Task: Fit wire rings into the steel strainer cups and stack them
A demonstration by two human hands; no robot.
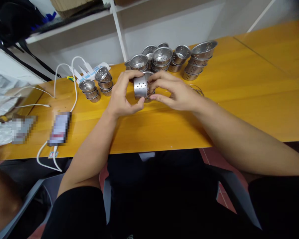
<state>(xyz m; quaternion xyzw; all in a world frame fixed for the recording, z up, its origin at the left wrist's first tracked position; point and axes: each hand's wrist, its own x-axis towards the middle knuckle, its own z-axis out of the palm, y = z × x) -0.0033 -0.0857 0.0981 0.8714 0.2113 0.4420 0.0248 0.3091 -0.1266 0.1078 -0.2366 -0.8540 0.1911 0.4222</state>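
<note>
Between my two hands is a perforated metal cup [140,88], tipped on its side above the table. My left hand [122,94] grips it from the left, fingers over the top and thumb at the lower edge. From the right, my right hand [173,89] closes its fingers at the cup's other end; fingertips hide part of it. Just behind the hands, more such cups stand in stacks, among them one stack [161,58] and a taller one [198,61] to the right. Two smaller stacks, one [91,89] and another [104,81], stand left of my left hand.
A phone [59,128] on a white cable lies at the left of the wooden table [251,99]. Behind it is a power strip [89,74] with plugs. Plastic bags [1,129] lie far left, near another person's arm [2,199]. A thin wire loop [196,89] rests right of centre.
</note>
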